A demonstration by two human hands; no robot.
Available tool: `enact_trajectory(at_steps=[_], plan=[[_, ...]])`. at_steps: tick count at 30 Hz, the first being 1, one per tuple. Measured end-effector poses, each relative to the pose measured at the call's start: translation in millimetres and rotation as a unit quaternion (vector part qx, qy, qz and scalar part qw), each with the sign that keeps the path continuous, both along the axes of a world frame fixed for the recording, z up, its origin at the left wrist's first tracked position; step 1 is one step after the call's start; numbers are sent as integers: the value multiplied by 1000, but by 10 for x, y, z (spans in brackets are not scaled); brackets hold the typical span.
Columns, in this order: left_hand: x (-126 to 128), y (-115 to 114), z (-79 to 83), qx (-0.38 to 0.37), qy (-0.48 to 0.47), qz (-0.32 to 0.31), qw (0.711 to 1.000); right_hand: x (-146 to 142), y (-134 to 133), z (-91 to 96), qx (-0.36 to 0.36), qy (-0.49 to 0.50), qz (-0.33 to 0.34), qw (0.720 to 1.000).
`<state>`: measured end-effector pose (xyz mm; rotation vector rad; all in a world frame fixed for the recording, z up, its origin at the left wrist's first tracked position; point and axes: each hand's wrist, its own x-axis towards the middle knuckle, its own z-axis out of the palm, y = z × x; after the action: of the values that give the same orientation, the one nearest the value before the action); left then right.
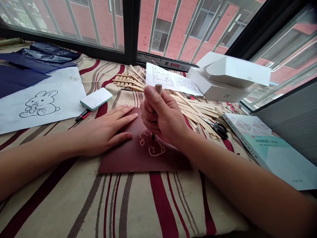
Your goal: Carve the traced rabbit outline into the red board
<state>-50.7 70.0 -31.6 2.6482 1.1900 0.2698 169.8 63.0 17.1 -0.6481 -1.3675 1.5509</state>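
A dark red-brown board (119, 162) lies flat on the striped cloth, with light carved lines forming a small animal-like drawing (157, 152). My left hand (106, 130) rests palm down on the board's left side, fingers stretched out and a little apart. Over the drawing, my right hand (160, 115) is closed in a fist around a carving tool (158, 88). The tool's pale round handle end sticks out above the thumb. Its dark tip points down at the drawing, and part of the carved lines is hidden beneath the fist.
At left lie a rabbit drawing (61, 109), a white eraser-like block (96, 98) and a marker (83, 115). Behind the board are thin wood strips (195, 109), a printed sheet (178, 82) and a white box (225, 89). Scissors (219, 129) and a book (272, 148) lie right.
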Motion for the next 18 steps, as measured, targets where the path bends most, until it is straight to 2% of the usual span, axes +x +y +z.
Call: enact_trajectory(at_steps=[3, 7, 10, 13, 16, 18], plan=[[1, 12, -19, 11, -2, -2, 1000, -13, -8, -3, 9, 34, 1, 999], [24, -12, 8, 12, 2, -4, 1000, 90, 4, 105, 2, 72, 69, 995], [40, -43, 43, 10, 12, -2, 1000, 177, 33, 172, 47, 58, 94, 993], [40, -52, 51, 15, 7, -7, 1000, 185, 52, 131, 80, 32, 83, 993], [31, -30, 27, 20, -6, -11, 1000, 133, 48, 40, 68, 33, 67, 995], [22, -6, 3, 21, -3, -12, 1000, 103, 36, 6, 51, 40, 81, 995]])
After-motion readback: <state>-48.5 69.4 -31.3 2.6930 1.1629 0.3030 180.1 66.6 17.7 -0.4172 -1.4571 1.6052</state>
